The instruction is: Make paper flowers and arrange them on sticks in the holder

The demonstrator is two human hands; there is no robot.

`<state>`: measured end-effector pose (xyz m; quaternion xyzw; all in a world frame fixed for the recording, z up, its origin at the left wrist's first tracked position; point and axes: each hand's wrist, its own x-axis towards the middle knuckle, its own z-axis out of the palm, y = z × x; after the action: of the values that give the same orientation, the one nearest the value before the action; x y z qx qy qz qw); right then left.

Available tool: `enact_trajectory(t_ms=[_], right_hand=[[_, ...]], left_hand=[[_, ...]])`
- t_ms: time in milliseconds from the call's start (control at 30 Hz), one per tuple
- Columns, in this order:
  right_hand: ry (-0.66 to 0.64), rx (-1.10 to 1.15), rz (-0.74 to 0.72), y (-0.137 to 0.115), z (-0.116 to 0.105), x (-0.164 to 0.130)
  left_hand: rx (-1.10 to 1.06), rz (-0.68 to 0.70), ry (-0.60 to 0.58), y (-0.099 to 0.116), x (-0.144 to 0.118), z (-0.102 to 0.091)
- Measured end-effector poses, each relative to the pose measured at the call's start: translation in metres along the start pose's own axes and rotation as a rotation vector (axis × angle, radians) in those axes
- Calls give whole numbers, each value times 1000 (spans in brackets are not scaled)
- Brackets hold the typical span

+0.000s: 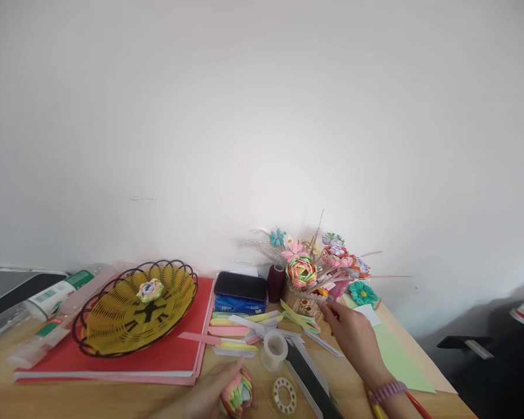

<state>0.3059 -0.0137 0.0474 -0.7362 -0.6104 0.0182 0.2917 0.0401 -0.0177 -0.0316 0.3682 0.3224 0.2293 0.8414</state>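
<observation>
In our left hand (213,384) we hold a flower (238,396), between thumb and fingers; whether our right hand (353,334), beside the pot (297,299), grips anything, we cannot tell.

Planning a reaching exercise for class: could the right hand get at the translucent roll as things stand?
Probably yes: only low paper strips appear between the right hand and the translucent roll.

Left hand (216,384) holds paper flower (238,396); right hand (356,334) beside flowerpot (300,301); basket (117,331) on red paper (166,362)
</observation>
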Motion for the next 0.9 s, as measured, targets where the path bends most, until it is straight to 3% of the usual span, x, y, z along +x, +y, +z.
enact_trajectory(t_ms=[100, 267, 533, 767, 900], right_hand=[[-156, 55, -74, -11, 2, -29], [-423, 243, -162, -51, 14, -64], [-543, 772, -52, -91, 35, -64], [-322, 967, 122, -85, 54, -62], [-239, 986, 173, -76, 56, -59]], left_hand=[[-48, -69, 129, 7, -2, 9], [-90, -31, 102, 30, -3, 18], [-280, 169, 48, 72, 1, 36], [-221, 214, -36, 64, 8, 27], [-207, 225, -20, 55, 11, 22]])
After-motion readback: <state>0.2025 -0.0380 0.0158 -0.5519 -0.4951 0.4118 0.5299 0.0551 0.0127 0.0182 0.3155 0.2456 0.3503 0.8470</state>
